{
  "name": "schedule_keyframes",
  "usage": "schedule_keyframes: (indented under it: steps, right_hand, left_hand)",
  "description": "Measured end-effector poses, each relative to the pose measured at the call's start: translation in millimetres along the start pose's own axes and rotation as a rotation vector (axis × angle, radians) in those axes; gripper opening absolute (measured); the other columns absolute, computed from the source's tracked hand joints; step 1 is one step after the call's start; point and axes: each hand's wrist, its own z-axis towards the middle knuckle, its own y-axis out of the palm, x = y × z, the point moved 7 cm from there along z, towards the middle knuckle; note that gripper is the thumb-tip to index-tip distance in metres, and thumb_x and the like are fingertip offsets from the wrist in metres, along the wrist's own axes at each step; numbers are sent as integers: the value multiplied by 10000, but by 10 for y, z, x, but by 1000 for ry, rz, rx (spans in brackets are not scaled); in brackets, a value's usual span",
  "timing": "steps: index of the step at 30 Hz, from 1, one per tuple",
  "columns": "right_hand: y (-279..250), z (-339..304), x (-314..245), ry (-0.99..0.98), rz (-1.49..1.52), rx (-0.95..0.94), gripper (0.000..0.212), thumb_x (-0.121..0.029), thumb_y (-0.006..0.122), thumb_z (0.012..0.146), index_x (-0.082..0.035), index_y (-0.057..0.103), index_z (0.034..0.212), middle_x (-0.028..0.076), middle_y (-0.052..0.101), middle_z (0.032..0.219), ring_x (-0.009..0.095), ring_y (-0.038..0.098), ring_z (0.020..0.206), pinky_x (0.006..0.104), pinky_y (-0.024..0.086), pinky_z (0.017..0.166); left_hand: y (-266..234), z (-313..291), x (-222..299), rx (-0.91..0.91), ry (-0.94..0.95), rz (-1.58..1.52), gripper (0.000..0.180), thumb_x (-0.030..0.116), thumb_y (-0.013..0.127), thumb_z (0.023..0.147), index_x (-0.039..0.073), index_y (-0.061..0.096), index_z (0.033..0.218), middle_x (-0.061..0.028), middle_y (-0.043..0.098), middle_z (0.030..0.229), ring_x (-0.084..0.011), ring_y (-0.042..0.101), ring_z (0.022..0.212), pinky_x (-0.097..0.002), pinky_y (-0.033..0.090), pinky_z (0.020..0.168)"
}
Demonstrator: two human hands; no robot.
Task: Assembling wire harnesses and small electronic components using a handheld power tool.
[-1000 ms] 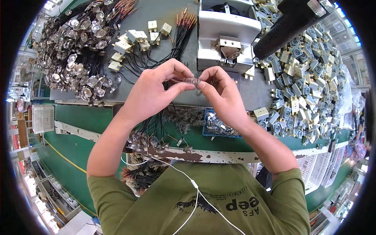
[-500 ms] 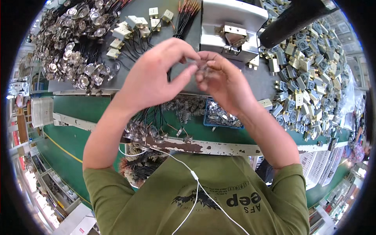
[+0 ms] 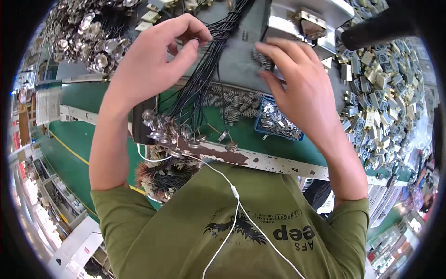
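My left hand point(image 3: 155, 63) is closed in a pinch beside the bundle of black wires point(image 3: 216, 44). Something small may show at its fingertips, too hidden to name. My right hand point(image 3: 302, 76) is over the grey work surface with its thumb and fingers apart. Between and just beyond those fingers lie small coil springs point(image 3: 261, 59). The wires run down to several round silver metal caps point(image 3: 174, 135) at the table's front edge.
More springs point(image 3: 239, 104) lie in a heap near a blue tray point(image 3: 259, 132) of small metal parts. A metal fixture point(image 3: 312, 25) stands at the back, beside a black tube point(image 3: 367, 35). Grey and cream blocks point(image 3: 376, 88) are piled right; silver caps point(image 3: 100, 46) are heaped left.
My hands, together in the middle before, are now apart: the left moved left, the right moved right to the springs. The whole view has shifted too.
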Motion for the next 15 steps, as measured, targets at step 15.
schedule_keyframes:
  steps: [15]
  right_hand:
    - [899,-267,-531,418,698,-464,221,-192,708,945,-5,598,905,166,705,766,293,719,724,399,565,682]
  left_hand:
    - [208,-208,-90,-386,6,104,196,99,594,908,43,692,1069,-110,641,846,-242,609,712,-358,481,645]
